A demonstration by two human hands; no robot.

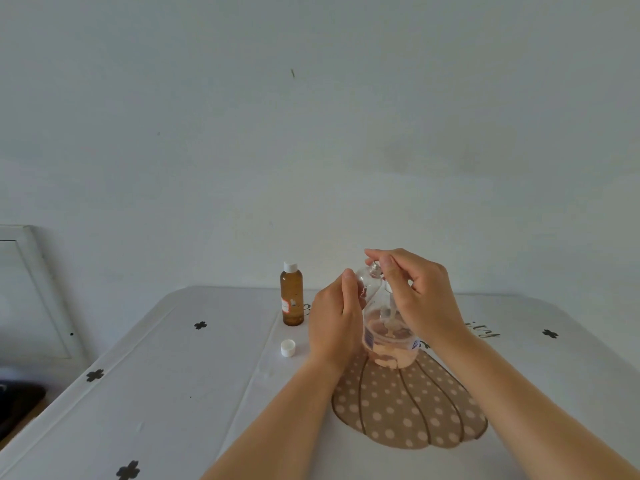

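Currently the clear bottle (389, 344) is held tilted above the bench (173, 393), left hand (332, 327) gripping its side, right hand (422, 299) fingers (386, 265) pinching the uncapped neck. Risk: more tilt or a slipped grip would likely spill the pinkish contents.
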